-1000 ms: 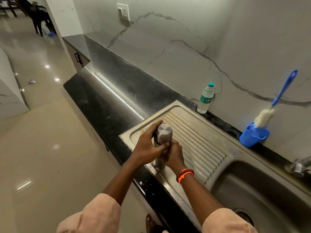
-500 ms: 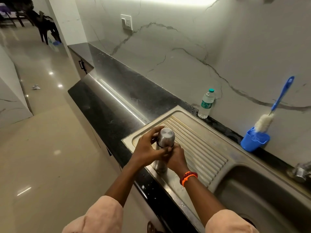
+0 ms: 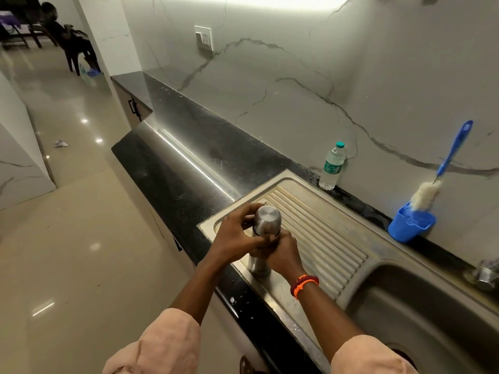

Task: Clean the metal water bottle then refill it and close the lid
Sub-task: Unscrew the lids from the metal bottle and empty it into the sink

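Our left hand (image 3: 237, 236) has its fingers curled round the lid (image 3: 266, 220) of the bottle (image 3: 258, 263), thumb up near the cap top, and the right hand (image 3: 282, 252) is wrapped tight round the body just under it. Compared with a second ago the left fingers have crept round the cap a bit while the bottle stands in the same spot, so we reckon we're mid-twist and the lid isn't off yet, cleaning not started. The bottle stands upright on the drainboard (image 3: 318, 233), close to its front edge and the counter drop, so not much room that side. Right of the bottle the ribs run clear to the sink (image 3: 421, 306); brush (image 3: 442, 174) in its cup (image 3: 410, 228) sits well beyond, by the wall
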